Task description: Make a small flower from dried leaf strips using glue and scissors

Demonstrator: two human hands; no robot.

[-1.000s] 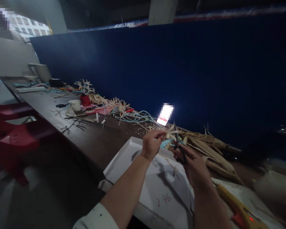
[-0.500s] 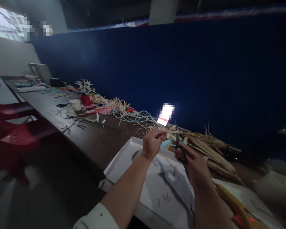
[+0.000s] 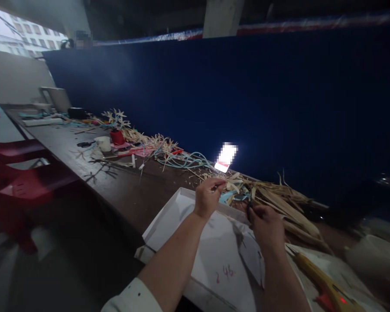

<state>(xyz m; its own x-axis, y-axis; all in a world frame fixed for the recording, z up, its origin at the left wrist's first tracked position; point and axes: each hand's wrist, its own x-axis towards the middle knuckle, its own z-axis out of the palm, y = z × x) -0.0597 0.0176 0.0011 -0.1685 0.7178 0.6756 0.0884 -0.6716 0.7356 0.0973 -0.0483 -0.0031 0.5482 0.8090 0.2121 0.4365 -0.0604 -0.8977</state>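
My left hand [image 3: 208, 198] is closed in a pinch above the far edge of a white box lid [image 3: 169, 216]. A pale strip of dried husk [image 3: 230, 186] extends from its fingertips. My right hand [image 3: 268, 226] is wrapped round dark-handled scissors [image 3: 250, 209], to the right of the strip and apart from it. The scissors' blades are hard to make out against the clutter behind. Beyond both hands lie a light blue piece [image 3: 227, 197] and a heap of dried husks [image 3: 282, 199].
A lit phone [image 3: 223, 160] leans near the blue partition [image 3: 169, 86]. A yellow glue gun [image 3: 321, 275] lies at lower right. Pale blue tubing [image 3: 191, 160], a white cup [image 3: 103, 143] and a red thread spool [image 3: 117, 137] stretch along the table. Red chairs [image 3: 29, 186] stand left.
My right hand has drawn the scissors back and down, away from the strip. The blades have turned away from upright. My left hand has stayed almost in place.
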